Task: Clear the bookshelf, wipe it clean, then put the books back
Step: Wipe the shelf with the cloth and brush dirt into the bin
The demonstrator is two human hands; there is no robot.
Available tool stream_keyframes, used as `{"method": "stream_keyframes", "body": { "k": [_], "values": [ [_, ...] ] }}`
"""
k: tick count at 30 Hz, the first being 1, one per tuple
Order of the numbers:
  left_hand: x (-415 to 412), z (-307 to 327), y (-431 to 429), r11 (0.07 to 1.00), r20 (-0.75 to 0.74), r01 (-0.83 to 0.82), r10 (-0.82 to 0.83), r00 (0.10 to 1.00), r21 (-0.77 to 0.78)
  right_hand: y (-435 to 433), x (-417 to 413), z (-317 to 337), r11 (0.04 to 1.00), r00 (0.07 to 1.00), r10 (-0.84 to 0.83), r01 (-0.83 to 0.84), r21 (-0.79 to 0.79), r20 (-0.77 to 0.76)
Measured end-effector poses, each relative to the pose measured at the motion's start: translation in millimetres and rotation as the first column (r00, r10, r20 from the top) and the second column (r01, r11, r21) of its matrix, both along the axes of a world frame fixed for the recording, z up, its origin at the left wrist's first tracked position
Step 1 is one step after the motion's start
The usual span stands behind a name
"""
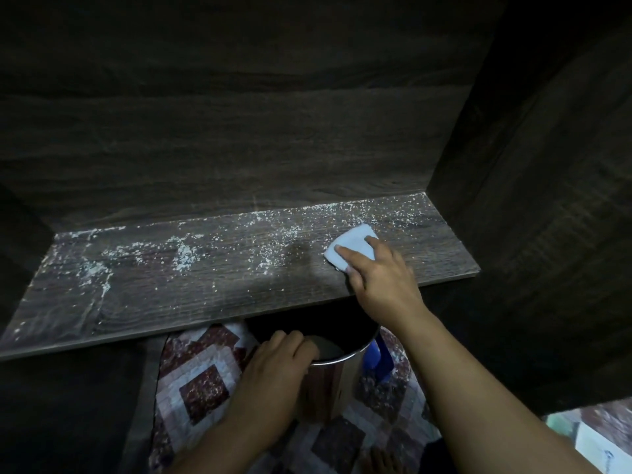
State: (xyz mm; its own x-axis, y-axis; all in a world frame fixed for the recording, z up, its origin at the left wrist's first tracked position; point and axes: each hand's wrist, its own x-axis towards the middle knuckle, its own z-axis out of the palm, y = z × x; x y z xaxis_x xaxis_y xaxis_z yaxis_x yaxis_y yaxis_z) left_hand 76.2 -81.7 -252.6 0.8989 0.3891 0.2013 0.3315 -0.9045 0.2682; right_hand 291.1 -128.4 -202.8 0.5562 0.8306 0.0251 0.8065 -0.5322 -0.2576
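The shelf [205, 295] stands bare of books, dark wood strewn with white specks [184, 258]. At its right end the right hand [379, 278] presses a white cloth [352, 244] flat under straight fingers. Below the shelf's front edge, the left hand [273, 371] curls over the rim of a metal pot [335, 381]. Its inside is dark, so I cannot tell the contents. A blue thing [376, 357] sits beside it on patterned floor [201, 388].

txt/labels/brands/nos./signs: none can be read | shelf [239, 268]: no txt made out | pot [328, 388]: no label made out | view dim, blurred
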Motion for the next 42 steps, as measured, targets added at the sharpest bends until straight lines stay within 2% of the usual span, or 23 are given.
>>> {"method": "stream_keyframes", "body": {
  "k": [5,9,13,16,19,25,29,31,33,35,38,40,42],
  "values": [
    [-4,1,-1,1.0,-0.013,-0.015,0.015,1.0,0.018,3,-3,-1,0.997,1.0,0.005,-0.007,0.077,0.026],
    [-5,0,-1,0.999,0.027,-0.026,0.027,0.999,-0.021,5,-5,3,0.957,1.0,-0.024,0.028,0.29,-0.019],
    [-4,0,-3,1.0,0.034,-0.019,0.019,0.999,-0.021,0,10,9,0.894,0.977,-0.213,0.19,0.407,0.01],
    [-4,1,-4,1.0,0.05,-0.003,0.003,0.999,-0.002,-7,23,5,0.886,0.94,-0.341,0.32,0.334,0.002],
    [-4,0,-3,0.999,0.066,-0.005,0.007,0.998,-0.041,-9,23,1,0.923,0.939,-0.343,0.342,0.177,-0.027],
    [-2,-1,-3,0.995,0.053,-0.017,0.023,0.998,-0.097,3,-6,2,0.989,0.999,-0.044,0.044,0.144,-0.004],
    [-2,-6,-3,0.995,0.028,-0.004,0.007,1.0,-0.097,6,-15,1,0.982,0.99,0.13,-0.122,0.147,-0.051],
    [-1,-8,-2,0.994,0.025,-0.007,0.01,1.0,-0.107,5,-12,3,0.974,0.982,0.165,-0.148,0.173,-0.088],
    [-1,-8,-2,0.993,0.031,-0.01,0.014,0.999,-0.119,2,-5,5,0.966,0.991,0.105,-0.081,0.245,-0.086],
    [-1,-7,-2,0.992,0.033,-0.013,0.017,0.999,-0.128,-3,6,8,0.942,0.997,-0.052,0.068,0.327,-0.057],
    [-2,-7,-1,0.99,0.036,-0.016,0.021,0.999,-0.139,-8,15,8,0.931,0.969,-0.232,0.247,0.268,-0.085],
    [-2,-7,0,0.99,0.047,-0.017,0.024,0.999,-0.143,-8,11,4,0.959,0.978,-0.203,0.208,0.194,-0.045],
    [-3,-6,1,0.989,0.054,-0.021,0.029,0.998,-0.144,-4,1,3,0.982,0.996,-0.088,0.089,0.166,-0.016]
  ]
}}
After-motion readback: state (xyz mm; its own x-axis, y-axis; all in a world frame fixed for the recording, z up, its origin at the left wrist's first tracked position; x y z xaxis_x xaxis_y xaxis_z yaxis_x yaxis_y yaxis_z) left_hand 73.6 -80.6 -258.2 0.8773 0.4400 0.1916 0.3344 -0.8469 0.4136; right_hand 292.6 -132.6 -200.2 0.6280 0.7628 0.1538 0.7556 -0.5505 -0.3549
